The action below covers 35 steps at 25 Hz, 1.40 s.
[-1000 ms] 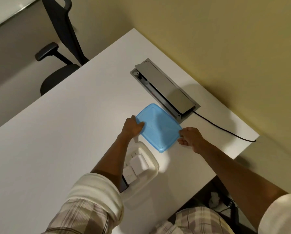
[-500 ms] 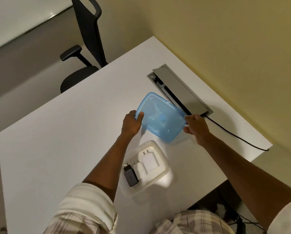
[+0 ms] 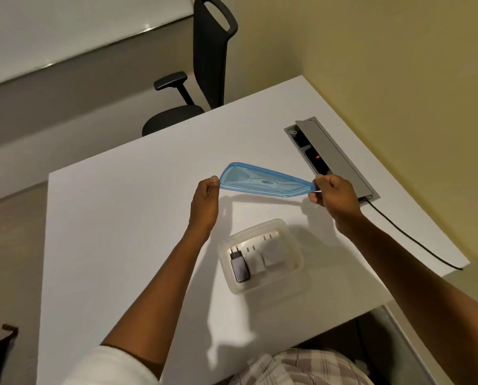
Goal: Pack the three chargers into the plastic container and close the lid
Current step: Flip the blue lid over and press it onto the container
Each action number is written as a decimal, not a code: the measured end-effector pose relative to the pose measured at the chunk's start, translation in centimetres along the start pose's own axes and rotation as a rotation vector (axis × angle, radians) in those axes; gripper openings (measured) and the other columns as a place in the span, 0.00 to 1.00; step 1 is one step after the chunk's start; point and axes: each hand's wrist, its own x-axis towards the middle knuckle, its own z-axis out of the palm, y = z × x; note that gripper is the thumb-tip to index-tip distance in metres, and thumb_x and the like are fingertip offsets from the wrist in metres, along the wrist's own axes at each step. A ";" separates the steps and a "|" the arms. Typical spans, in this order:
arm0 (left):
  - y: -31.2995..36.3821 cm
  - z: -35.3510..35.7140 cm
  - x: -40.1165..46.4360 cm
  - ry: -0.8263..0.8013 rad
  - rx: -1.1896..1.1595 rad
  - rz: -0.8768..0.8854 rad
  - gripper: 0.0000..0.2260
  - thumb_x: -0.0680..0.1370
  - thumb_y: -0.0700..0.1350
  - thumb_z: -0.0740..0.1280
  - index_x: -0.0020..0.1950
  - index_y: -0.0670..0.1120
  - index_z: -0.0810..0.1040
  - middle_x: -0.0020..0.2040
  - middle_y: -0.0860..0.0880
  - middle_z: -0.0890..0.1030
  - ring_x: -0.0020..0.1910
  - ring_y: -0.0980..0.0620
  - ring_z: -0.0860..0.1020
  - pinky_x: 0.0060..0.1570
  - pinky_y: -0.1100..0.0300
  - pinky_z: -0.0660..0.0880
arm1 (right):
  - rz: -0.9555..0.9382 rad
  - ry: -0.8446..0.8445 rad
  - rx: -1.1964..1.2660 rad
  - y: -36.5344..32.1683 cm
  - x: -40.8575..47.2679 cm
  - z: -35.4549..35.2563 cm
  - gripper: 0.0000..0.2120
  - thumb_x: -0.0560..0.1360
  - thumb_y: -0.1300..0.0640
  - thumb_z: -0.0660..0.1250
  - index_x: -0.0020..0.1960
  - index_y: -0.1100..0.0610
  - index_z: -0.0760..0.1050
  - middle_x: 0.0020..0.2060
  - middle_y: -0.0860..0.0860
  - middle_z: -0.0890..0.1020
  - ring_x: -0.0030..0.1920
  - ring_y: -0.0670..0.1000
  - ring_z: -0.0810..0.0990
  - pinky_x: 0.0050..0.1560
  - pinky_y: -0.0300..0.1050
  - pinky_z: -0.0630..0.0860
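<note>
Both of our hands are up above the white table (image 3: 115,232), each pinching one end of the blue lid (image 3: 263,182) — our left hand (image 3: 204,202) closed on its left end, our right hand (image 3: 333,194) closed on its right end. We hold the lid in the air, tilted so that we see it almost edge-on, and it casts a shadow on the tabletop below.

Nearest to us, between our forearms, the clear plastic container (image 3: 260,255) sits open on the table, well below the lid and not touching it. Inside it lie three chargers side by side: the black charger (image 3: 239,266) on the left with its two round pins pointing away from us, the small white charger (image 3: 254,263) in the middle, and the larger white charger (image 3: 273,255) on the right.

Beyond the lid, a grey cable hatch (image 3: 335,154) is set into the table with its flap raised — a small red light shows inside. A black cable (image 3: 410,234) runs from it to the table's right edge. Farthest off, a black office chair (image 3: 204,65) stands behind the table.
</note>
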 end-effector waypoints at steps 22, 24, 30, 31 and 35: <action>-10.5 1.1 -12.0 0.016 -0.021 -0.104 0.31 0.72 0.51 0.68 0.75 0.48 0.65 0.69 0.54 0.74 0.67 0.55 0.73 0.65 0.61 0.68 | -0.255 -0.088 -0.588 11.3 -11.3 4.1 0.24 0.72 0.68 0.69 0.67 0.60 0.71 0.61 0.57 0.74 0.62 0.56 0.74 0.63 0.48 0.73; -11.0 1.5 -12.1 0.029 0.016 -0.095 0.32 0.72 0.50 0.68 0.75 0.47 0.65 0.72 0.51 0.73 0.68 0.54 0.72 0.65 0.62 0.68 | -0.254 -0.106 -0.622 11.5 -11.5 4.6 0.24 0.73 0.67 0.68 0.68 0.61 0.71 0.62 0.58 0.74 0.64 0.56 0.73 0.64 0.49 0.72; -11.6 2.7 -11.5 0.041 0.113 -0.101 0.35 0.73 0.46 0.69 0.78 0.46 0.61 0.76 0.47 0.69 0.72 0.48 0.70 0.71 0.55 0.69 | -0.195 -0.140 -0.709 11.8 -11.2 5.2 0.26 0.75 0.64 0.67 0.71 0.62 0.68 0.66 0.59 0.71 0.67 0.58 0.71 0.67 0.53 0.72; -11.6 2.9 -11.5 0.036 0.148 -0.107 0.34 0.74 0.44 0.69 0.79 0.45 0.59 0.77 0.47 0.67 0.74 0.47 0.68 0.72 0.57 0.66 | -0.200 -0.147 -0.723 11.8 -11.1 5.2 0.26 0.75 0.64 0.67 0.72 0.61 0.67 0.66 0.58 0.71 0.67 0.58 0.71 0.66 0.53 0.73; -12.3 3.9 -11.6 0.020 0.316 -0.092 0.35 0.79 0.45 0.67 0.81 0.43 0.52 0.82 0.45 0.53 0.81 0.48 0.55 0.75 0.61 0.54 | -0.214 -0.165 -0.752 11.6 -10.6 5.3 0.26 0.75 0.63 0.67 0.71 0.60 0.67 0.66 0.58 0.71 0.66 0.58 0.72 0.65 0.53 0.73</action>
